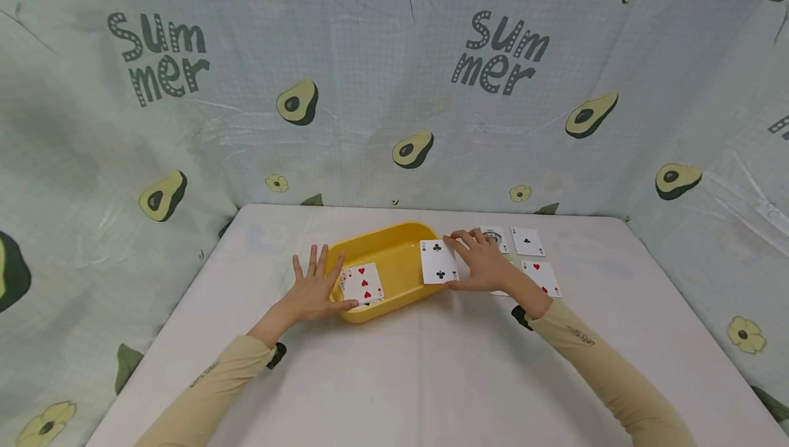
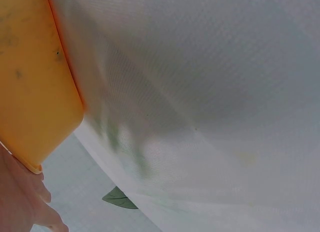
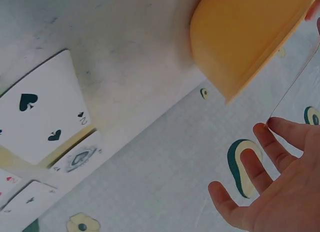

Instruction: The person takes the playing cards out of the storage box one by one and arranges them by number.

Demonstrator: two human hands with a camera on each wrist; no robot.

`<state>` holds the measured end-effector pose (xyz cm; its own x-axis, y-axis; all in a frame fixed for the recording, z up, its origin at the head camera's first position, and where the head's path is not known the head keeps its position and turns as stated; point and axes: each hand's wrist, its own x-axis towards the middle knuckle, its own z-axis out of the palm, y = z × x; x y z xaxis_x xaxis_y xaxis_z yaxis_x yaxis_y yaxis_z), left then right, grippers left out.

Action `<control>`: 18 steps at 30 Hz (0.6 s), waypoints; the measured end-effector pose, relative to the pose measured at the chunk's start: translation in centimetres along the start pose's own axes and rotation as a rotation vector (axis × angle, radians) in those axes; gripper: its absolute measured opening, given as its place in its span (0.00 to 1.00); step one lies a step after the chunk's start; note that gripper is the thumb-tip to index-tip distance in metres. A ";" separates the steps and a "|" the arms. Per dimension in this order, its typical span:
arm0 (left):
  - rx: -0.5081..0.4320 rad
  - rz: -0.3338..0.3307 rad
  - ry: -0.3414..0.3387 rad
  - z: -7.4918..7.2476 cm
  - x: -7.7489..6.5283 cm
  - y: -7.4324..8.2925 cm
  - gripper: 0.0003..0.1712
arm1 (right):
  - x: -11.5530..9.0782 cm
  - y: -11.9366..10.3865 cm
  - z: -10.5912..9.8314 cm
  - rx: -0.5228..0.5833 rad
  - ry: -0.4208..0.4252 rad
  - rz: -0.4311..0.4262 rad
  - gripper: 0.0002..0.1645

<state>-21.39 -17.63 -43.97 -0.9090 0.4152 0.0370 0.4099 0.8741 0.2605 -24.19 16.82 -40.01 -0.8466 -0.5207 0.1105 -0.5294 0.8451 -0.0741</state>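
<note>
Right hand: the right hand (image 1: 483, 263) pinches the two of clubs (image 1: 439, 262), its grip narrow on the card's right edge, thumb at the near corner, fingertips at the far one.
Two of clubs: held face up above the right end of the yellow tray (image 1: 401, 262).
Left hand: the left hand (image 1: 313, 291) lies at the tray's left end, fingers spread and grip wide, the thumb reaching across toward the cards inside.
In the tray: the three of hearts (image 1: 363, 283) lies face up at the left end, on top of other cards whose edges peep out.
Beside the tray: face up on the bench (image 1: 394, 378), to the right, are the ornate ace of spades (image 1: 498, 238), the ace of clubs (image 1: 527, 241), the two of hearts (image 1: 542, 278) and the two of spades (image 3: 47, 109); the head view shows this last mostly hidden by the right hand.
Sleeves: beige (image 1: 592, 351), on both arms.
Backdrop: pale cloth (image 1: 364, 36) printed with avocados, flowers and "summer".
</note>
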 end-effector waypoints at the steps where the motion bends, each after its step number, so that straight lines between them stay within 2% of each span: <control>1: 0.000 -0.001 -0.003 0.0 0.0 0.0 0.60 | -0.3 0.2 0.0 0.003 -0.001 0.006 0.53; 6: 0.039 -0.035 -0.050 0.0 0.5 0.1 0.59 | -1.5 1.2 0.1 -0.013 -0.004 0.023 0.53; 18: 0.036 -0.030 -0.051 0.0 0.5 0.2 0.59 | -4.8 4.1 0.1 -0.076 0.027 0.034 0.53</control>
<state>-21.78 -17.27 -43.89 -0.9162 0.4001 -0.0200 0.3857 0.8945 0.2261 -22.28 22.79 -40.90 -0.8617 -0.4888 0.1360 -0.4937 0.8696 -0.0028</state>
